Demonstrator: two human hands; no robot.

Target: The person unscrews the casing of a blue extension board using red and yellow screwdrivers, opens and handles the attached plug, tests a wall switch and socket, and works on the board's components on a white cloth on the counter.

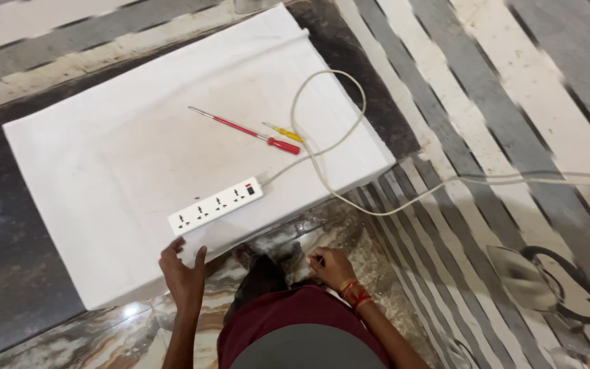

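Note:
A white power strip (216,206) with several sockets and a red switch lies near the front edge of a white cloth-covered board (124,143). My left hand (181,270) rests on that front edge, just below the strip's left end, fingers spread and holding nothing. My right hand (330,266), with red and gold bangles on the wrist, is curled low in front of the board, off the cloth; I cannot tell whether it holds anything. The strip's white cable (329,123) loops over the cloth and runs off right.
A red-handled screwdriver (247,130) and a smaller yellow-handled one (283,132) lie on the cloth behind the strip. The board sits on a dark polished floor (8,273) beside a grey and cream striped mat (500,102). A flat iron (522,277) stands at lower right.

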